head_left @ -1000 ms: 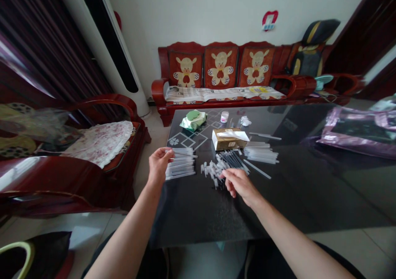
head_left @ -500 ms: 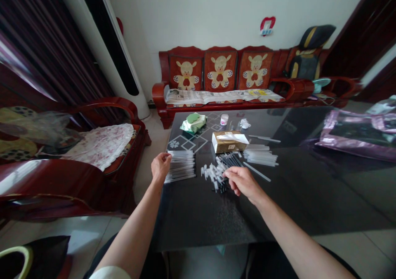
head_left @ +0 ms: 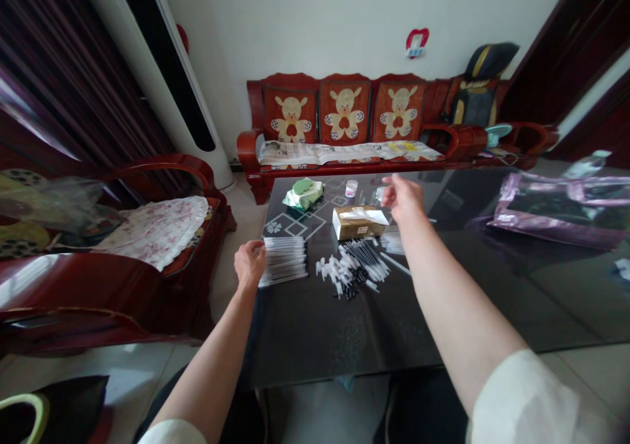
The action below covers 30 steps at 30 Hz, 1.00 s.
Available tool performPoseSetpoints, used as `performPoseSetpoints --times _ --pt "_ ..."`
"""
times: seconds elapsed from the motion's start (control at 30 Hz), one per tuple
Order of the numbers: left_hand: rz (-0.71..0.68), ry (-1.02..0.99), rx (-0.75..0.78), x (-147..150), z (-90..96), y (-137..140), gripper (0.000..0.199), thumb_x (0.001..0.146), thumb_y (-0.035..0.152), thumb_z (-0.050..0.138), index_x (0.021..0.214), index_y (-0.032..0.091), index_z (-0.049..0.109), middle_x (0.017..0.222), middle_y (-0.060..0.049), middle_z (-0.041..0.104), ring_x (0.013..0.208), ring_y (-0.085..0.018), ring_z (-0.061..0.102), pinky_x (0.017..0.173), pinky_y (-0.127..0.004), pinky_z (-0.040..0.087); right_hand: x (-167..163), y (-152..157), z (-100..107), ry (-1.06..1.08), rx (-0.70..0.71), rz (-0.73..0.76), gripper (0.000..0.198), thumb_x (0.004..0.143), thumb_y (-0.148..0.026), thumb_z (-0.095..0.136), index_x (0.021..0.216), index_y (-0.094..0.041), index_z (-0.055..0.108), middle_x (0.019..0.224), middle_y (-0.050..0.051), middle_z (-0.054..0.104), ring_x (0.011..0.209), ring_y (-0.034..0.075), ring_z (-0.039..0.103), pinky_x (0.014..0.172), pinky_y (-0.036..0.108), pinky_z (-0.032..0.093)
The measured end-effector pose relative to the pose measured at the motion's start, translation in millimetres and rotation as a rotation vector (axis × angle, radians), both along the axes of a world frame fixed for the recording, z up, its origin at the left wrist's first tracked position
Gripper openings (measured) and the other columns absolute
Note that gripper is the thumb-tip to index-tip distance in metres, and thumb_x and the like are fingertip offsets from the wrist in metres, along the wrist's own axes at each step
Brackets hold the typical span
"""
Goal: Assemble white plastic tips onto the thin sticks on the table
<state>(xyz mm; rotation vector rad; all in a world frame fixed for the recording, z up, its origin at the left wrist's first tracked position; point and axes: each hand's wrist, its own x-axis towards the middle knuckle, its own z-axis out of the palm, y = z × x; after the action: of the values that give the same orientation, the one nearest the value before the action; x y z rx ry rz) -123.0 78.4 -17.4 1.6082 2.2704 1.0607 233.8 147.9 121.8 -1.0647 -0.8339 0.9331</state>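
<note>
My left hand (head_left: 250,262) is at the left end of a row of assembled pens (head_left: 285,260) with pale barrels and dark tips. Its fingers are curled together, and what they hold, if anything, is hidden. My right hand (head_left: 404,198) is raised over the far side of the table, fingers stretched leftward and apart, close to a crumpled white tissue (head_left: 380,194). Nothing shows in it. Nearer me lie a heap of small white and black pen parts (head_left: 339,270) and a bundle of thin pen refills (head_left: 367,258). My right forearm partly covers the clear pen barrels (head_left: 392,242).
A tissue box (head_left: 360,224) stands behind the refills. Farther back are a green wipes pack (head_left: 304,195) and a small white tub (head_left: 351,189). A purple-edged clear bag (head_left: 561,211) lies on the right of the dark table (head_left: 315,339). A wooden sofa (head_left: 344,113) stands beyond.
My right hand has left the heap of pen parts and moved up and away across the table, beyond the tissue box. My left hand stays by the pen row. The view has shifted slightly.
</note>
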Motion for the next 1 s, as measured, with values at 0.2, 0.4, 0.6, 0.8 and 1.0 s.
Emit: performPoseSetpoints --times 0.2,0.4,0.6,0.8,1.0 --pt "-0.068 0.070 0.182 18.6 19.2 -10.3 0.026 0.081 0.026 0.051 0.098 0.020 0.069 0.102 -0.010 0.066 0.096 -0.027 0.059 0.086 -0.038 0.043 31.8 -49.5 5.0 0.298 0.039 0.280 0.020 0.083 -0.034 0.059 0.076 -0.016 0.058 0.041 -0.009 0.041 0.032 0.005 0.036 0.034 0.018 0.030" --pt "-0.253 0.056 0.332 49.2 34.1 -14.6 0.022 0.083 0.024 0.050 0.098 0.021 0.066 0.102 -0.008 0.064 0.099 -0.025 0.058 0.088 -0.037 0.043 46.8 -76.9 -29.8 0.074 0.010 0.289 0.024 0.072 -0.035 0.070 0.079 -0.014 0.062 0.042 -0.007 0.045 0.033 0.008 0.040 0.032 0.021 0.032" --pt "-0.397 0.000 0.351 66.5 42.7 -7.7 0.024 0.082 0.020 0.050 0.102 0.021 0.064 0.101 -0.007 0.064 0.095 -0.022 0.060 0.084 -0.035 0.046 53.6 -72.9 -73.2 -0.137 -0.153 0.207 0.030 0.069 -0.040 0.069 0.077 -0.013 0.061 0.041 -0.006 0.047 0.030 0.008 0.039 0.029 0.021 0.032" --pt "-0.565 -0.119 0.257 80.7 25.1 -12.0 0.025 0.081 0.019 0.053 0.104 0.021 0.064 0.098 -0.006 0.065 0.087 -0.019 0.062 0.079 -0.033 0.049 49.1 -73.3 -98.8 -0.688 -0.313 0.195 0.029 0.083 -0.039 0.048 0.081 -0.013 0.062 0.045 -0.003 0.051 0.031 0.009 0.043 0.031 0.020 0.034" --pt "-0.589 -0.284 0.160 93.5 7.8 -8.0 0.025 0.080 0.019 0.054 0.102 0.020 0.065 0.095 -0.005 0.069 0.082 -0.018 0.065 0.076 -0.030 0.051 65.5 -72.0 -108.5 -1.289 -0.496 0.124 0.010 0.074 -0.022 0.058 0.072 -0.017 0.067 0.072 0.008 0.068 0.069 0.020 0.066 0.059 0.027 0.047"
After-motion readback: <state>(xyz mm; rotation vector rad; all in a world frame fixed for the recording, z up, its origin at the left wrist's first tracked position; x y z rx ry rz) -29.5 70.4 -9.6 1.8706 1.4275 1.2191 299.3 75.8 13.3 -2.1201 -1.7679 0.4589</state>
